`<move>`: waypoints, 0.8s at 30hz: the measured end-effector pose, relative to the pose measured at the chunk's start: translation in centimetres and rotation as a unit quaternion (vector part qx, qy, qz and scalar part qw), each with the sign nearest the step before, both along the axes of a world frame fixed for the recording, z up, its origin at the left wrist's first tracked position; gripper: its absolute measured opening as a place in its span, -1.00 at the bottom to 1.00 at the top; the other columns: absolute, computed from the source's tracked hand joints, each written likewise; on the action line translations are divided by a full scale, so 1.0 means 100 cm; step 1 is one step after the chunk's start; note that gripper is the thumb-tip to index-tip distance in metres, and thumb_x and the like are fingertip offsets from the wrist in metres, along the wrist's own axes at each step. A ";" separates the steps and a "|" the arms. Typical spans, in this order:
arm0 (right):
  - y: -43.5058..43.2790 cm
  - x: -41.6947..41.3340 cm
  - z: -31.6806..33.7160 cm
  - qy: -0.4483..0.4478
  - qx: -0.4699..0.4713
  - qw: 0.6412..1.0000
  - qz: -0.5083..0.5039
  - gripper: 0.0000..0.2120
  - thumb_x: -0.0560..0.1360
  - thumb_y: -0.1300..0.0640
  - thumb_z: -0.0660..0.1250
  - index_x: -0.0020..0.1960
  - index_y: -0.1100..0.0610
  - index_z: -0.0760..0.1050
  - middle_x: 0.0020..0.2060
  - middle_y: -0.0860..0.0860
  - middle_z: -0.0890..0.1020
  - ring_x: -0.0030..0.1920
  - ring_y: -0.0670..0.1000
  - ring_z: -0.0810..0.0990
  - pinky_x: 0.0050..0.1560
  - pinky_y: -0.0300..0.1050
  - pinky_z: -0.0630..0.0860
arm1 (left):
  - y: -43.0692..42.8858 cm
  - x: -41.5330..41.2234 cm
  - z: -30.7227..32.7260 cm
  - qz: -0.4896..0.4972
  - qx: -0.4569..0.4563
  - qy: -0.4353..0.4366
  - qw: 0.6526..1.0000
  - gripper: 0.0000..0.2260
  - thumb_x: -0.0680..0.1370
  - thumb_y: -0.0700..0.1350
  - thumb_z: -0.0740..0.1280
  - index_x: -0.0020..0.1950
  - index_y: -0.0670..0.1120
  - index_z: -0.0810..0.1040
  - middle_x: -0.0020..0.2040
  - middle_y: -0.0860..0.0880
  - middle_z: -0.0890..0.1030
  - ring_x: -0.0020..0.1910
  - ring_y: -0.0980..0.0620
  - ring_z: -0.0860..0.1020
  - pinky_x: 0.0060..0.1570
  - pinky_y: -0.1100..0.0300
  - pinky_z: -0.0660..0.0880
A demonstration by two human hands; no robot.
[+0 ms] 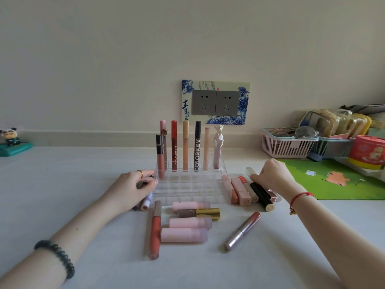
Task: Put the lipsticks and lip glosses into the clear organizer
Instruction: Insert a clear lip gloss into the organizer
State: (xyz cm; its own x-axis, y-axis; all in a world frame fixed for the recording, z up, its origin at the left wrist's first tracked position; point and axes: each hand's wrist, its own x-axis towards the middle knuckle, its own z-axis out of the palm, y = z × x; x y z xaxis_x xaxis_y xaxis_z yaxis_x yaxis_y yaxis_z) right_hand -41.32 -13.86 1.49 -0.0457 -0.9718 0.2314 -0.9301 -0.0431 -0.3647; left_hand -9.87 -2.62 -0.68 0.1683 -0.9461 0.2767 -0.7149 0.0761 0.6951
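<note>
The clear organizer (pixel 187 190) stands mid-table. Several tall lip glosses (pixel 185 146) stand upright in its back row, and one more (pixel 160 155) in the row in front at the left. My left hand (pixel 135 185) curls against the organizer's left wall, fingertips pinching its corner, with small tubes (pixel 146 202) lying below it. My right hand (pixel 270 174) grips a clear-ended tube (pixel 249 171) in the pile (pixel 239 190) to the right of the organizer, beside a black tube (pixel 262 195). In front lie pink tubes (pixel 190 223), a gold lipstick (pixel 200 213), a coral gloss (pixel 155 230) and a mauve gloss (pixel 242 231).
A wall socket (pixel 215 102) is behind the organizer. At the right stand a pink basket (pixel 285 144), a red tin (pixel 367 153) and a green mat (pixel 333 180). A panda figurine (pixel 11 140) sits far left.
</note>
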 end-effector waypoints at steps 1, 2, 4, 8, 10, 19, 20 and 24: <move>0.001 -0.001 0.001 -0.004 -0.017 1.000 0.004 -0.71 0.35 0.07 0.36 -0.28 0.34 0.57 -0.45 0.10 0.52 -0.36 0.08 0.50 -0.36 -0.14 0.46 | 0.001 -0.001 0.001 0.000 0.000 0.000 1.000 -0.65 0.52 -0.09 0.27 0.30 -0.06 0.44 -0.21 0.28 0.53 -0.13 0.02 0.56 -0.40 0.54 0.43; 0.002 -0.002 0.003 -0.011 -0.038 0.999 0.008 -0.70 0.36 0.07 0.36 -0.29 0.34 0.59 -0.45 0.11 0.55 -0.36 0.09 0.52 -0.34 -0.13 0.48 | 0.001 -0.001 0.001 0.000 0.000 -0.002 1.000 -0.65 0.52 -0.08 0.27 0.31 -0.06 0.43 -0.16 0.25 0.52 -0.11 0.01 0.56 -0.39 0.53 0.44; 0.007 -0.003 0.011 -0.044 -0.087 0.995 0.021 -0.70 0.40 0.08 0.34 -0.34 0.31 0.61 -0.48 0.13 0.59 -0.42 0.06 0.52 -0.36 -0.14 0.50 | 0.003 -0.002 0.003 -0.003 -0.001 -0.011 1.000 -0.63 0.52 -0.06 0.27 0.32 -0.06 0.42 -0.05 0.16 0.56 -0.05 0.03 0.56 -0.37 0.46 0.46; 0.028 0.003 0.037 -0.182 -0.189 0.963 0.060 -0.75 0.48 0.06 0.27 -0.23 0.21 0.59 -0.49 0.01 0.55 -0.46 -0.06 0.45 -0.40 -0.26 0.36 | 0.004 -0.001 0.005 -0.007 0.008 -0.049 0.999 -0.61 0.52 0.00 0.24 0.34 -0.05 0.40 0.17 0.03 0.59 0.09 0.08 0.53 0.02 0.25 0.44; 0.039 0.012 0.047 -0.285 -0.207 0.930 0.102 -0.78 0.50 0.07 0.23 -0.14 0.20 0.56 -0.44 0.00 0.54 -0.44 -0.07 0.46 -0.40 -0.22 0.38 | 0.004 0.000 0.005 -0.012 0.012 -0.053 0.998 -0.60 0.52 0.01 0.24 0.34 -0.05 0.40 0.20 0.04 0.58 0.16 0.09 0.51 0.12 0.24 0.42; 0.067 0.089 0.062 -0.356 -0.129 0.872 0.310 -0.96 0.49 0.19 0.23 -0.08 0.16 0.44 -0.31 0.03 0.60 -0.42 -0.16 0.60 -0.29 -0.29 0.60 | 0.006 0.001 0.006 -0.004 0.010 -0.081 0.997 -0.59 0.49 0.08 0.21 0.30 -0.04 0.45 0.17 0.06 0.61 0.22 0.06 0.50 0.25 0.13 0.38; 0.065 0.099 0.060 -0.348 -0.125 0.874 0.316 -0.93 0.49 0.19 0.24 -0.05 0.18 0.44 -0.31 0.02 0.60 -0.38 -0.13 0.61 -0.27 -0.28 0.60 | 0.006 0.002 0.006 -0.004 0.011 -0.079 0.997 -0.55 0.47 0.12 0.20 0.30 -0.03 0.45 0.17 0.06 0.61 0.22 0.06 0.50 0.25 0.12 0.39; 0.055 0.126 0.048 -0.324 -0.120 0.883 0.319 -0.83 0.51 0.17 0.24 0.04 0.24 0.45 -0.28 0.02 0.60 -0.26 0.00 0.63 -0.19 -0.23 0.61 | 0.005 0.004 0.004 -0.004 0.006 -0.093 0.996 -0.48 0.36 0.20 0.09 0.20 0.02 0.51 0.17 0.06 0.61 0.20 -0.01 0.51 0.24 0.03 0.41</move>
